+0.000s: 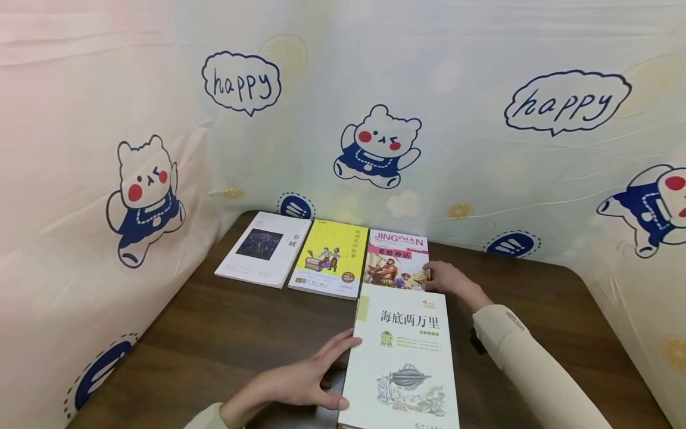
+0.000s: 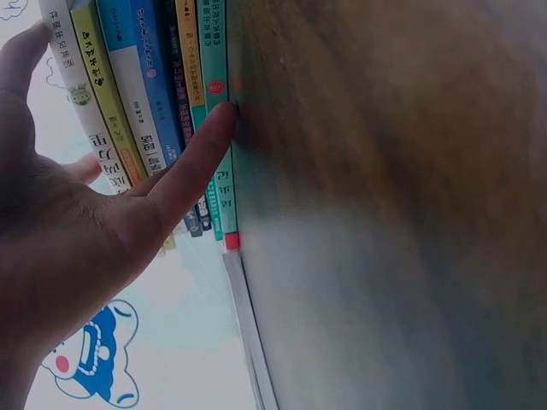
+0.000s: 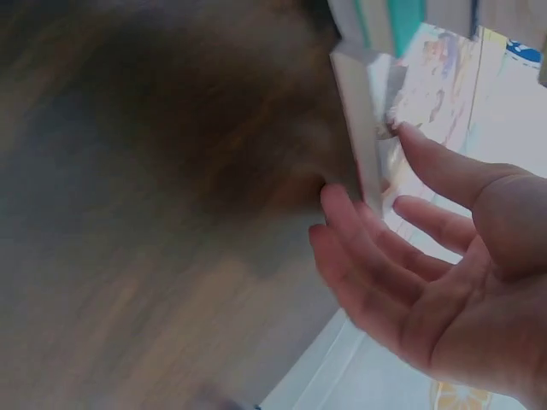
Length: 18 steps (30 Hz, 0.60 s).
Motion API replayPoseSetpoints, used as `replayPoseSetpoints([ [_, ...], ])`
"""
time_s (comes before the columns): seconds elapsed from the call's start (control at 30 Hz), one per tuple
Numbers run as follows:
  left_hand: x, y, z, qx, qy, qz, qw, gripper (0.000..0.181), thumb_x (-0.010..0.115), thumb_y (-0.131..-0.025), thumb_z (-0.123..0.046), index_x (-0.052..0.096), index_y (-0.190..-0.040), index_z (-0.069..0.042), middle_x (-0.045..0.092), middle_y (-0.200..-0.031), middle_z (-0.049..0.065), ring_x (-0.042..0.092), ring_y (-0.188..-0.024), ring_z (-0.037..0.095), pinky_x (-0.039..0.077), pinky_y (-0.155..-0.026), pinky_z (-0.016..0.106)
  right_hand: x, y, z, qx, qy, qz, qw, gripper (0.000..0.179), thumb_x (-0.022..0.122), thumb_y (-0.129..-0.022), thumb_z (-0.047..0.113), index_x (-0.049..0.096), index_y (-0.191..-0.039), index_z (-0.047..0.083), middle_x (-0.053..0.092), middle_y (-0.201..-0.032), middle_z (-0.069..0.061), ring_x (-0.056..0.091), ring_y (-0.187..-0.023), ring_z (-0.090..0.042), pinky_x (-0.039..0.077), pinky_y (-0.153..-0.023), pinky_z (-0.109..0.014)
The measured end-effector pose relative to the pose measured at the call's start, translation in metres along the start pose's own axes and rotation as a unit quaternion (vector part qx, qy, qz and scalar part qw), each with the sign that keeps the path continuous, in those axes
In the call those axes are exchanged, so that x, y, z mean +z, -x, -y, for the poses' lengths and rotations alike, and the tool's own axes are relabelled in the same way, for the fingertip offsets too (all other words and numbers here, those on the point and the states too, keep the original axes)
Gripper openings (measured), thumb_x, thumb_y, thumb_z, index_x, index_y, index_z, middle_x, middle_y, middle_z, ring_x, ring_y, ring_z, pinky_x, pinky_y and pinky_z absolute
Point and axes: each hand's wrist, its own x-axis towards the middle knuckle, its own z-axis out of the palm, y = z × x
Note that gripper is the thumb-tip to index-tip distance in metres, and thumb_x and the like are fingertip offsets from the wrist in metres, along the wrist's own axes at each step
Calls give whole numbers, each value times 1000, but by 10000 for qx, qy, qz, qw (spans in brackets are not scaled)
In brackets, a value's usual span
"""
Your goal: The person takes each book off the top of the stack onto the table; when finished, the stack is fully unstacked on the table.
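Observation:
In the head view, a tall stack of books stands near the front, topped by a white book (image 1: 402, 357) with an airship picture. My left hand (image 1: 305, 375) spans the stack's left side, and in the left wrist view its extended fingers touch the spines (image 2: 141, 85). Behind the stack lies a pink-and-white book (image 1: 396, 262) lettered JINGDIAN, its near end hidden by the stack. My right hand (image 1: 452, 279) is at that book's right edge. In the right wrist view, the thumb is over the cover side and the loosely bent fingers (image 3: 376, 273) are beside the edge.
Left of the pink book, a yellow book (image 1: 332, 259) and a white book (image 1: 262, 250) with a dark picture lie flat in a row. They rest on a dark wooden table (image 1: 214, 339). A printed cloth (image 1: 455, 167) rises behind and beside the table.

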Motion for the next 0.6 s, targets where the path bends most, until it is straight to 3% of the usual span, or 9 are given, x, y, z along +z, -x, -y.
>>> replayPoseSetpoints([
  [0.2, 1, 0, 0, -109, 16, 58, 9999, 90, 66, -88, -49, 8, -154, -31, -2, -160, 7, 24, -138, 30, 38, -102, 36, 2, 27, -16, 184, -335, -145, 9992, 53, 56, -98, 27, 45, -137, -7, 58, -122, -27, 62, -75, -26, 50, -69, -42],
  [0.3, 1, 0, 2, -124, -35, 8, 9999, 91, 65, -87, -50, 8, -154, -31, -2, -161, 7, 24, -138, 30, 39, -101, 36, -1, 44, -21, 267, -493, -290, 9980, 60, 51, -100, 33, 38, -141, -9, 49, -132, -33, 61, -97, -40, 49, -84, -52],
  [0.43, 1, 1, 3, -80, -46, 14, 10000, 91, 65, -87, -51, 7, -154, -30, -2, -161, 7, 24, -138, 30, 39, -102, 36, -4, 73, -25, 239, -521, -747, 9956, 66, 47, -101, 39, 32, -145, -7, 34, -145, -33, 30, -132, -51, 28, -103, -64],
  [0.6, 0, 0, 2, -111, 71, 23, 9999, 91, 66, -87, -51, 8, -154, -31, -2, -161, 3, 24, -138, 29, 38, -102, 36, -10, 116, -12, 67, -897, -1123, 9896, 70, 43, -101, 47, 23, -152, 3, 25, -152, -29, 25, -136, -49, 26, -103, -65],
])
